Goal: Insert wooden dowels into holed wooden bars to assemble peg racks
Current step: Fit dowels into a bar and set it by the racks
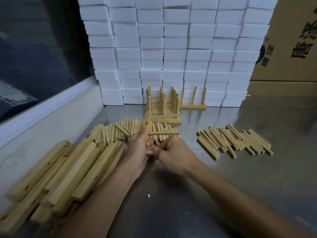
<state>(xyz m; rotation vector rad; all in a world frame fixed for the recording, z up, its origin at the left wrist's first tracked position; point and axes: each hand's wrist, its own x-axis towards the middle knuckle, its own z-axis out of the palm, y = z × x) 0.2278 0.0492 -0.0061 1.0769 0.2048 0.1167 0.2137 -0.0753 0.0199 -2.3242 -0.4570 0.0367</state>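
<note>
At the centre of the frame a holed wooden bar (pixel 147 125) is gripped upright in the left hand (pixel 139 152), whose fingers are curled round its lower part. One dowel (pixel 163 133) is already seated in the bar and sticks out sideways toward the right of the frame, and an open hole is seen in the bar above it. A second dowel (pixel 149 152) is pinched in the curled fingers of the right hand (pixel 173 154) with its end at the lower part of the bar; whether it is inside a hole cannot be told, as the fingers hide the spot.

A heap of loose bars (pixel 60 172) is spread over the lower left of the frame on the steel tabletop (pixel 240 177). A row of loose dowels (pixel 123 131) lies behind the hands, and another batch of dowels (pixel 235 141) lies to the right of centre, well apart from the hands. Finished peg racks (pixel 163 107) are grouped just above centre with their pegs upright, and one more rack (pixel 193 100) stands beside them.

Behind the racks a wall of white foam blocks (pixel 171 48) is stacked. Printed cardboard boxes (pixel 291 40) are seen at the upper right, and a dark window (pixel 37 48) with a pale sill fills the upper left.
</note>
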